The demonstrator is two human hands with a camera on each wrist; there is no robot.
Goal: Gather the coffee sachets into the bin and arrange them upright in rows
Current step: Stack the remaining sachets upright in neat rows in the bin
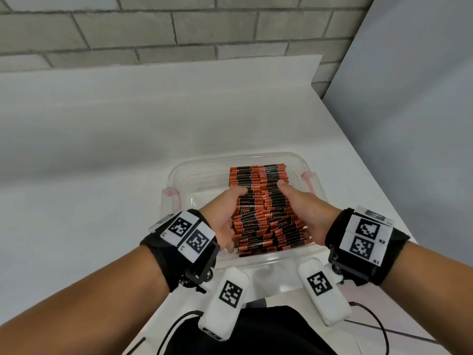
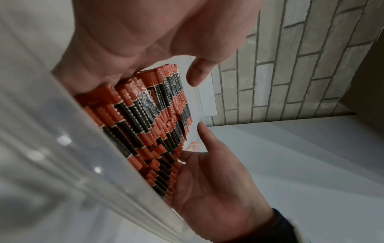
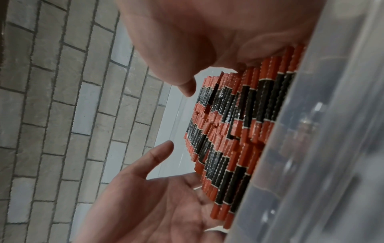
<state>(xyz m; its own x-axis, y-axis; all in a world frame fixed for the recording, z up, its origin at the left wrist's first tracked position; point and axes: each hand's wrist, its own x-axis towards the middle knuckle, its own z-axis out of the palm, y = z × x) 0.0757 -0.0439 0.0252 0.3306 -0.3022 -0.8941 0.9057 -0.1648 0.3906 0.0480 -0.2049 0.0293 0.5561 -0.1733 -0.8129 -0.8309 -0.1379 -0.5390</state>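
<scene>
So there's a clear plastic bin sitting on a white table, near the person's edge, with little pink latches on both sides. Inside it is a big packed block of orange-and-black coffee sachets, standing on edge in rows that run from the near wall toward the far wall, filling mostly the middle and right part; the left strip of the bin floor is bare. Each sachet's long side runs left to right across the bin, thin edges facing up, and the near ones lean and sit a bit messier than the far ones. The left hand is flat against the left face of the block, palm in, fingers going down beside the sachets, thumb lying over the top. The right hand mirrors that on the right face. Both look fairly straight-fingered, pressing the block between them rather than wrapping anything; in the left wrist view the right hand shows an open palm against the sachet ends. Grey brick wall behind the table.
</scene>
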